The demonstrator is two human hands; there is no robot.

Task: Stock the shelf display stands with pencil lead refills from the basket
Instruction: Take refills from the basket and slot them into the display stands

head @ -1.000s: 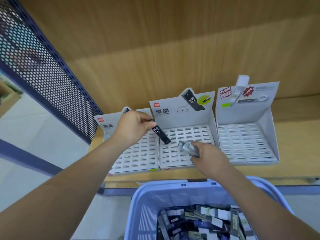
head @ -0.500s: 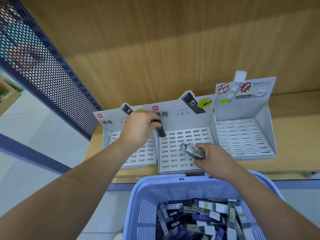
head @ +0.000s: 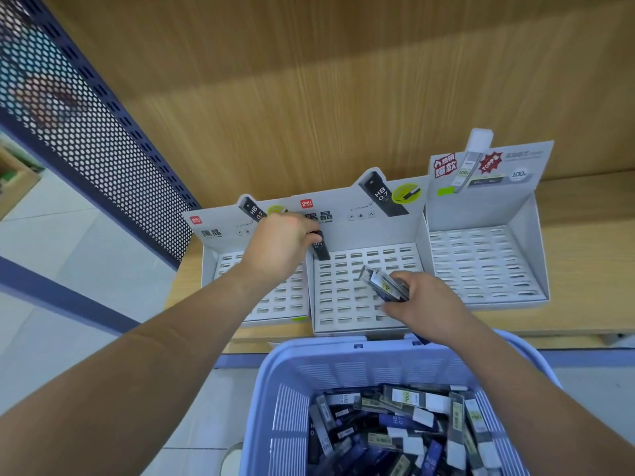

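Where the wooden shelf (head: 584,255) ends, a perforated panel (head: 86,132) stands.

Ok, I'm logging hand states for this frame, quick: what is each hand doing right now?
Left hand: closed, holding one black refill case.
Right hand: closed, holding a bunch of refill cases.

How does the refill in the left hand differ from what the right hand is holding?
The black refill in the left hand is a single case marked HB 0.7; the bundle in the right hand is several clear cases. The black refill stands nearly upright at the back of the middle stand; the bundle lies tilted over its front. Both are held above that same stand.
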